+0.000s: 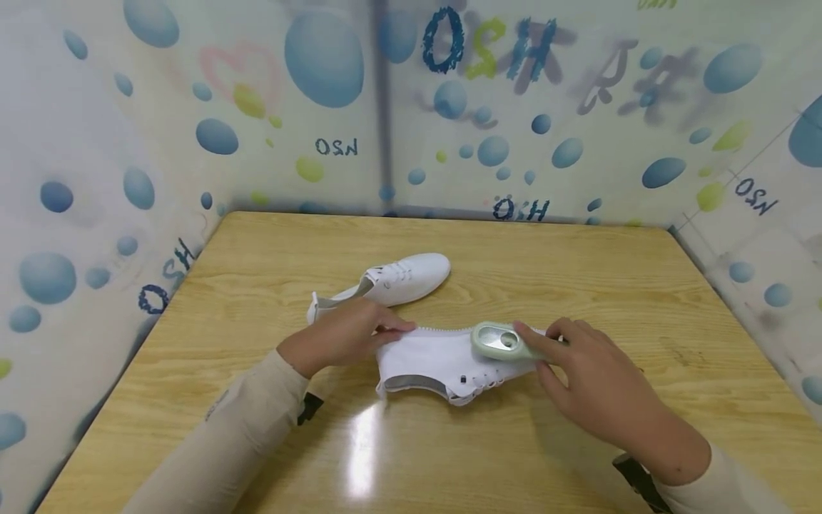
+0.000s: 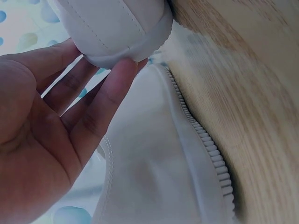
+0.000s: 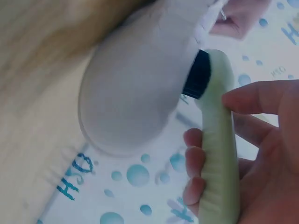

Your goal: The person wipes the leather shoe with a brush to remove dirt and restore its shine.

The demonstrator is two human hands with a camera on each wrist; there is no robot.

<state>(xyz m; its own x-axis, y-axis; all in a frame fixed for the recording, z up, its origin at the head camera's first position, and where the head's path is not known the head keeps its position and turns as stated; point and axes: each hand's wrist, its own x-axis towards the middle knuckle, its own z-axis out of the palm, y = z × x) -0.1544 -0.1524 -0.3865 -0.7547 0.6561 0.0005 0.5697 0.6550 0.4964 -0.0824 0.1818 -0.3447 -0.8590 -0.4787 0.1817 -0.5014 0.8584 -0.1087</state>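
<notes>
A white lace-up shoe [image 1: 420, 359] lies tipped on its side, with its opening towards me. My left hand [image 1: 337, 334] pinches its heel end at the sole edge; the left wrist view shows fingers and thumb on the heel [image 2: 126, 28]. My right hand [image 1: 604, 382] grips a pale green brush [image 1: 501, 340], index finger stretched along its back. In the right wrist view the brush's dark bristles [image 3: 197, 74] touch the shoe's upper [image 3: 135, 88]. Behind, the second white shoe [image 1: 417, 277] rests on the table, its heel part partly hidden by my left hand.
A wood-grain table [image 1: 257, 271] bears both shoes. Patterned walls [image 1: 411, 121] with blue and green spots enclose it at the back and on both sides. Light glares off the tabletop near the front.
</notes>
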